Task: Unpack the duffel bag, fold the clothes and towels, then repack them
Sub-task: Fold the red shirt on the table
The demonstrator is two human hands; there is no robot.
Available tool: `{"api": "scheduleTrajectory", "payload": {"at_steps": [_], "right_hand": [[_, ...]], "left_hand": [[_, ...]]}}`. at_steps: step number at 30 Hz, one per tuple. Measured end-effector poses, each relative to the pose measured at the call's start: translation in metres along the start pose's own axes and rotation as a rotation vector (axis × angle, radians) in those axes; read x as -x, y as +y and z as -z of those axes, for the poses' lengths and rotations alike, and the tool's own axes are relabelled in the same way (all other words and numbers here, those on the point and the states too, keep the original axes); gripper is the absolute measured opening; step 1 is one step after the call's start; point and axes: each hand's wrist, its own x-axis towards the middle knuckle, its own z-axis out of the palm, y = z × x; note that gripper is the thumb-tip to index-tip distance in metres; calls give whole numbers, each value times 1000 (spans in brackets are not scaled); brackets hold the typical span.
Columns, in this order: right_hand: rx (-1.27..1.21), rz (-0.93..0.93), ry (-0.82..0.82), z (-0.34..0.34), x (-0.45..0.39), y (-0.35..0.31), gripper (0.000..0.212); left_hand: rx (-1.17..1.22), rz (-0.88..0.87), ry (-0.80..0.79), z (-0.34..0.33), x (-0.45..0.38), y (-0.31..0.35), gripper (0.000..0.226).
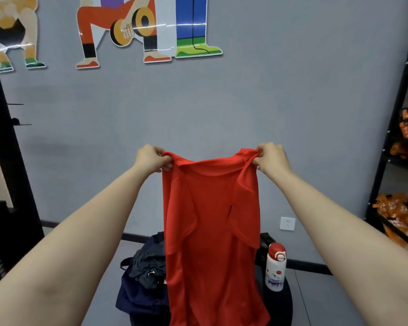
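Red shirt (210, 220) held up in the air in front of the grey wall (292, 114), hanging full length – left hand (152, 158) pinches one shoulder corner, right hand (270, 157) pinches the other, fingers curled round the cloth on both sides. Arms stretched forward and raised, so the fabric drops straight and clears the stuff below; looks like a shake-out/inspect hold to find the shoulders before folding. Sleeves flop inward over the front, the right-side one doubled across the body, so the shirt is not flat yet

Duffel bag (137, 295), dark navy, sits low behind the shirt on the left, open with dark clothes (149, 267) spilling out the top – unpacking seems only partly done. Bag rests on or against a round black table (280, 300); exact support hidden by the shirt. White water bottle (275, 267) with red cap stands upright on that table, just right of the shirt's hem, near enough that a swinging hem might brush it

Judgement: step in hand is the start of folding this one garment, early in the task. Next move likely needs a flat spot to lay it down, and the table surface is small and crowded

Wall socket (287, 223) low on the wall, black shelving (396, 161) with orange packets at right, cartoon wall stickers (127, 31) up top
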Motion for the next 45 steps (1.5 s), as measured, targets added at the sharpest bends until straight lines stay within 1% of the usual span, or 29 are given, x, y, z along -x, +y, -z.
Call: {"api": "scheduleTrajectory", "payload": {"at_steps": [1, 3, 4, 6, 8, 11, 13, 14, 17, 20, 24, 26, 30, 33, 35, 37, 41, 45], "right_hand": [[13, 2, 10, 0, 2, 0, 7], [-17, -26, -13, 0, 3, 2, 17], [-48, -34, -41, 0, 2, 3, 22], [-143, -54, -94, -1, 0, 5, 23], [-334, -115, -97, -2, -3, 2, 17], [-571, -159, -57, -1, -6, -5, 20], [-649, -130, -8, 3, -9, -11, 11], [-651, -111, 21, 5, -10, -14, 4], [-634, -94, 95, 14, -11, -21, 9], [-631, -73, 161, 24, -8, -28, 3], [-593, -74, 215, 43, -4, -31, 14], [-573, -59, 236, 54, 0, -33, 15], [-561, -34, 282, 75, 5, -41, 15], [-539, -15, 311, 89, 6, -49, 18], [-503, -8, 304, 92, 6, -50, 18], [-456, -17, 268, 86, 9, -48, 19], [-341, -70, 123, 49, 20, -28, 22], [-261, -156, -22, -7, 32, 9, 19]], "left_hand": [[-53, -7, 16, -1, 0, -1, 14], [-146, -10, 49, 0, 1, -4, 10], [-151, 0, 60, 1, 0, -6, 11], [-106, 15, 63, 2, -1, -10, 13], [-9, 22, 69, 2, -2, -11, 13], [96, -4, 125, 2, -3, -7, 19], [126, -39, 182, 3, -4, -1, 20], [144, -54, 207, 4, -4, 2, 20], [176, -101, 271, 7, -1, 13, 18], [189, -133, 330, 11, 3, 23, 20], [237, -146, 372, 19, 9, 36, 24], [253, -164, 384, 24, 13, 44, 23], [288, -243, 434, 32, 25, 65, 18], [299, -303, 462, 37, 31, 78, 9], [271, -313, 432, 39, 31, 81, 9], [227, -289, 351, 35, 33, 77, 10], [96, -166, 164, 13, 36, 43, 13], [39, -14, 33, -24, 33, -11, 12]]}}
